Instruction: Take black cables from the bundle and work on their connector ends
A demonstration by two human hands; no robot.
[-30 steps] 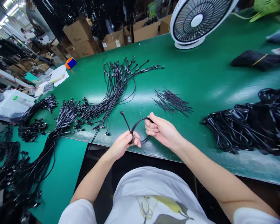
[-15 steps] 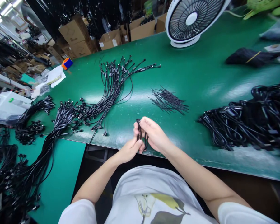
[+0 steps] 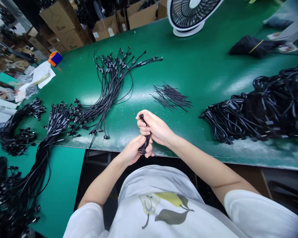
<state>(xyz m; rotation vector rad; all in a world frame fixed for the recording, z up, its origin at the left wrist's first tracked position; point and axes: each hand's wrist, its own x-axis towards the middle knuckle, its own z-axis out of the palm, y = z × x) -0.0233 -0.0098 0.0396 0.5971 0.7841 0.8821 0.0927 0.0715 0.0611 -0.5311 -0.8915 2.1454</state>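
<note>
A folded black cable is held between both hands over the table's front edge. My left hand is closed around its lower part, where a connector end shows. Just above, my right hand grips the upper part, with another black end poking out between thumb and fingers. Beyond the hands lies a loose pile of thin black ties. To the left, a spread of straight black cables with connectors lies on the green table.
Coiled, bundled cables are heaped at the right. A white fan stands at the back, near a black rubber-banded bundle. More long cables hang across the left table. An orange and blue object lies by papers.
The cable loop, more open before, is now gathered into a tight bundle, and a connector shows at its lower end. My right hand has closed around the upper part. The camera view has shifted.
</note>
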